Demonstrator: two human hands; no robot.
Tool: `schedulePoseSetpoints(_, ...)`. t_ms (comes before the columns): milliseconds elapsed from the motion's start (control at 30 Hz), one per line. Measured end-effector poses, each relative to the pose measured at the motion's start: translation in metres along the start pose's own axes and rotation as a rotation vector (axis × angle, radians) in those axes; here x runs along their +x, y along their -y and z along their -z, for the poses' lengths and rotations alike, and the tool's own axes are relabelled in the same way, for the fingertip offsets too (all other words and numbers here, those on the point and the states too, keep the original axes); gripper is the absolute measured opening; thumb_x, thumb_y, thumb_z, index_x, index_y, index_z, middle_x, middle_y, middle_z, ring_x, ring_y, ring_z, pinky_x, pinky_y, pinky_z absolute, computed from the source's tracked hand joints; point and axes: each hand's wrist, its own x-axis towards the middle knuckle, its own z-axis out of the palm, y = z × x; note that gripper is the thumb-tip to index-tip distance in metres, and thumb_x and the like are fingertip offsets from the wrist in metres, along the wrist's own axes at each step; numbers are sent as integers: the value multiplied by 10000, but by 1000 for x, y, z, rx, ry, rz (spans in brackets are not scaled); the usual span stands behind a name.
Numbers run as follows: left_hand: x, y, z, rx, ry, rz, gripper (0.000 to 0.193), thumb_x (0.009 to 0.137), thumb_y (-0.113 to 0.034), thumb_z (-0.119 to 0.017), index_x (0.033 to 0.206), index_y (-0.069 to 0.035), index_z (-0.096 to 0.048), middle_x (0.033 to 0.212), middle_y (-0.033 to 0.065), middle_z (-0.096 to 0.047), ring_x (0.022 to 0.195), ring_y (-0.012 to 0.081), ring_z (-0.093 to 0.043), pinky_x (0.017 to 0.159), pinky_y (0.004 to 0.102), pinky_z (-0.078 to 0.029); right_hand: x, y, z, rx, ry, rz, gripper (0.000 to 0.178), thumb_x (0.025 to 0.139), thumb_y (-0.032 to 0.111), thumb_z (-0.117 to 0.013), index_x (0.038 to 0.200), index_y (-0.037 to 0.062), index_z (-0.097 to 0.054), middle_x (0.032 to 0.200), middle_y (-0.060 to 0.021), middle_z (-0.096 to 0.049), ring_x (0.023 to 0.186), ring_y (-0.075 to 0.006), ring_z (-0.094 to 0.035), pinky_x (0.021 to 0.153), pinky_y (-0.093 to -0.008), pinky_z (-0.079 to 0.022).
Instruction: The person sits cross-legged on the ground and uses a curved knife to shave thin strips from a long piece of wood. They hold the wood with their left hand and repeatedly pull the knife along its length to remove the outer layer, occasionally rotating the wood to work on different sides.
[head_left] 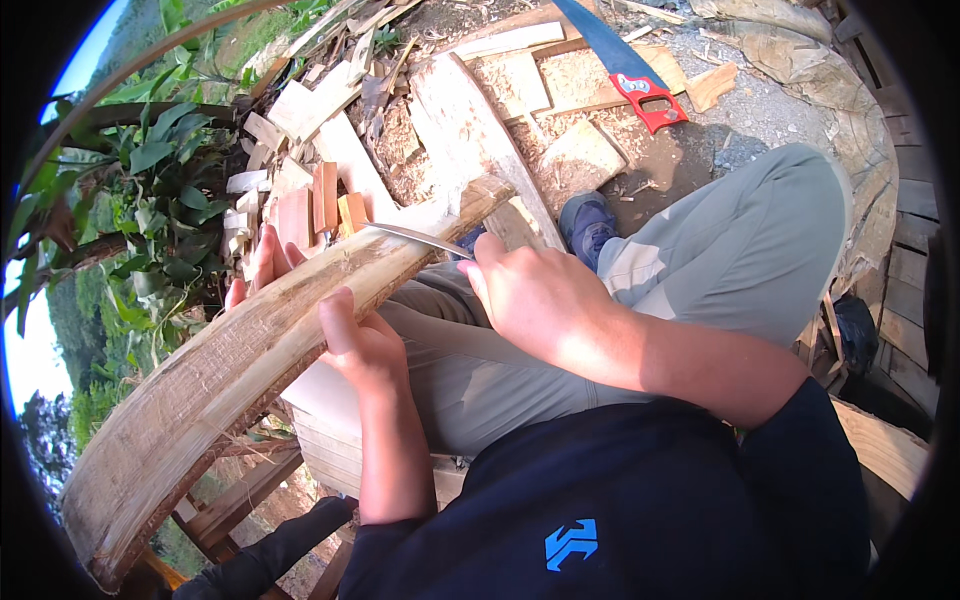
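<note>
A long, slightly curved wooden plank (215, 365) with bark along its near edge slants from the lower left up to the middle of the view. My left hand (368, 345) grips it near its upper half, the thumb on the near edge and the fingertips showing past the far side. In my right hand (545, 300) is a knife (418, 237), its handle mostly hidden by the closed fingers. The blade points left and lies across the plank close to its far end, apparently touching the wood.
A blue-bladed handsaw (652, 103) with a red handle lies at the far right of the ground. A wide board (465, 125), several wood offcuts (293, 215) and shavings lie ahead. Leafy plants (150, 200) stand left. My bent leg (740, 240) is on the right.
</note>
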Motion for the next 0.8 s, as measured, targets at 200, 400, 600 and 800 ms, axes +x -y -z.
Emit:
schedulePoseSetpoints(200, -4, -2, -3, -42, -26, 19, 870, 736, -92, -516, 1518, -38, -139, 1423, 218, -447, 1444, 371, -379, 1252, 529, -215, -3, -10, -13, 9, -37, -12, 325, 1057, 287, -499, 922, -9, -504, 549, -206, -606, 546, -412, -666, 464, -500, -529)
schedulePoseSetpoints(400, -4, -1, -3, -49, -31, 4, 880, 730, -94, -512, 1521, -33, -133, 1403, 215, -459, 1423, 373, -399, 1247, 537, -221, -1, -16, -18, 74, -31, -18, 314, 1063, 254, -486, 921, -24, -517, 592, -236, -626, 578, -424, -673, 486, -509, -534)
schedulePoseSetpoints(600, -5, -2, -6, -21, -26, -31, 886, 732, -102, -500, 1528, -33, -116, 1387, 230, -460, 1411, 386, -407, 1242, 541, -232, -1, -24, -24, 109, -31, -65, 309, 1057, 271, -503, 955, -20, -505, 593, -217, -628, 588, -426, -676, 476, -500, -533)
schedulePoseSetpoints(800, -5, -5, -11, -29, -48, 1, 883, 726, -111, -500, 1527, -47, -133, 1378, 236, -468, 1387, 386, -431, 1231, 551, -244, 5, -44, -28, 86, -42, -19, 316, 1051, 273, -511, 958, -28, -503, 574, -233, -612, 588, -446, -669, 498, -514, -540)
